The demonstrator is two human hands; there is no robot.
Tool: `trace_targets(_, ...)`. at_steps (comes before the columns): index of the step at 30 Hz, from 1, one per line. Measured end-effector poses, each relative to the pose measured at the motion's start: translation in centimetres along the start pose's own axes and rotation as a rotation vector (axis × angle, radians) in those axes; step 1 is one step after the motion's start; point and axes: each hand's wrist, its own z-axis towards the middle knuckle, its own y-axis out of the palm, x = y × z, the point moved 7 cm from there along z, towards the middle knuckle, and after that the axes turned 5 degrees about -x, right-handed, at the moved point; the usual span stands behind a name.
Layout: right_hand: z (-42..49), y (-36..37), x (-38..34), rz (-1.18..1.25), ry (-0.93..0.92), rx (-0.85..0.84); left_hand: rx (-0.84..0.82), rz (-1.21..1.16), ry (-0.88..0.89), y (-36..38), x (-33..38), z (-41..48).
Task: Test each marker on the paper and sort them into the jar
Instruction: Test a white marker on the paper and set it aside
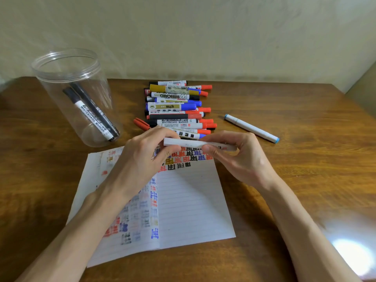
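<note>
The left hand point(142, 159) and right hand point(242, 159) each pinch one end of a white marker point(189, 143). They hold it level just above the top edge of the paper point(193, 200), fingers curled round the barrel, thumbs underneath. It looks like the grip for pulling off a cap, though no cap seam can be made out. Taking the marker as the centre, the pile of untested markers point(175, 106) lies close by at twelve o'clock. The clear jar point(61, 82) stands at ten o'clock with two black markers point(91, 112) leaning inside. A blue-ended marker point(251, 128) lies apart at two o'clock on the table point(284, 102). The main risk is a stiff cap giving way suddenly. The hands would then fly apart, and the knuckles nearest the pile could knock the round barrels and send them rolling across the wood. A bare tip could also streak a finger, or smear the characters already written at the top of the sheet. The jar looks light and nearly empty, so a careless drop against its rim might tip it.
</note>
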Motion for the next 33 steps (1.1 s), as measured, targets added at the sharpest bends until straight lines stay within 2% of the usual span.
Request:
trace_targets(2, 0.0, -0.9, 0.0, 0.005, -0.012, 0.082, 0.013, -0.025, 0.007, 0.1, 0.2, 0.1)
trace_targets(5, -0.4, -3.2, 0.6, -0.037, -0.018, 0.355, 0.044, -0.036, 0.005, -0.2, 0.2, 0.2)
trace_targets(7, -1.0, -4.8, 2.2, -0.073, 0.086, 0.532, 0.049, -0.02, -0.001, -0.3, 0.1, 0.1)
trace_targets(9, -1.5, -6.0, 3.9, -0.191, 0.211, 0.617, 0.043, 0.006, -0.001, -0.3, 0.0, 0.0)
trace_targets(12, -1.5, -6.3, 5.3, -0.457, 0.35, 0.594, 0.027, 0.022, 0.023, 0.0, 0.2, 0.0)
trace_targets(15, -1.3, -6.1, 5.9, -0.575, 0.411, 0.548, 0.011, 0.029, 0.031, 0.1, 0.3, -0.1)
trace_targets(21, -0.9, -6.4, 6.4, -0.595, 0.465, 0.479, 0.001, 0.02, 0.02, 0.2, 0.2, -0.1)
trace_targets(28, -2.7, -8.7, 6.7, -0.591, 0.626, 0.641, -0.012, 0.017, 0.009, 0.3, -0.1, -0.1)
trace_targets(33, -3.8, -10.1, 7.3, -0.577, 0.728, 0.665, -0.019, 0.014, 0.003, 0.4, -0.1, -0.1)
